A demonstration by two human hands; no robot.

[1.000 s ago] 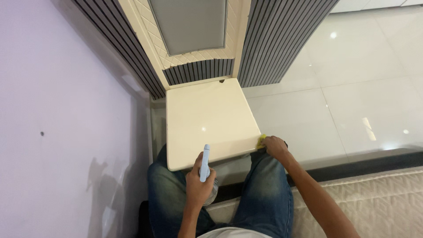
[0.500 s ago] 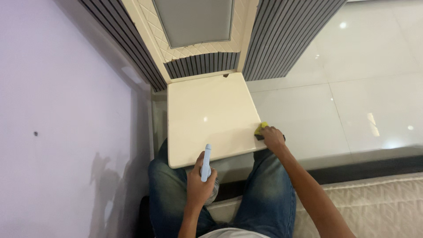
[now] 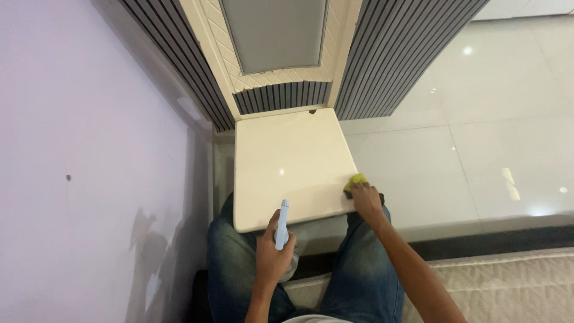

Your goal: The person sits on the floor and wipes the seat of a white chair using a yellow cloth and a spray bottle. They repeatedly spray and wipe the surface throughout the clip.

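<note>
- Wiping looks like the step in hand: right hand [image 3: 366, 202] presses a yellow sponge [image 3: 357, 179] on the front right edge of the cream tabletop [image 3: 287, 161], fingers closed over it, only the sponge's far tip showing.
- Left hand [image 3: 272, 254] is wrapped around a spray bottle [image 3: 281, 226], pale blue nozzle pointing up and toward the tabletop, held just off the near edge, above the lap.
- To do it well, my judgement: keep the sponge flat, work in overlapping strokes from this edge across to the far side, and mind the rim so the sponge does not slip off the corner.
- Bottle should stay upright and aimed at the surface, not at the lavender wall [image 3: 89, 149] on the left.
- Tabletop sits over the person's knees in blue jeans [image 3: 359, 281], its far edge touching a cream panel with a grey inset [image 3: 275, 36] flanked by dark ribbed slats [image 3: 394, 54].
- Glossy white tile floor [image 3: 490, 137] to the right, quilted mattress edge [image 3: 508, 287] at lower right.
- Hard to tell: bottle body is hidden by the left hand, liquid level unseen.
- Cannot tell whether the surface is wet; only light glints show.
- Small dark mark [image 3: 312, 111] at the far right corner of the tabletop, unclear if chip or dirt.
- Table legs are hidden.
</note>
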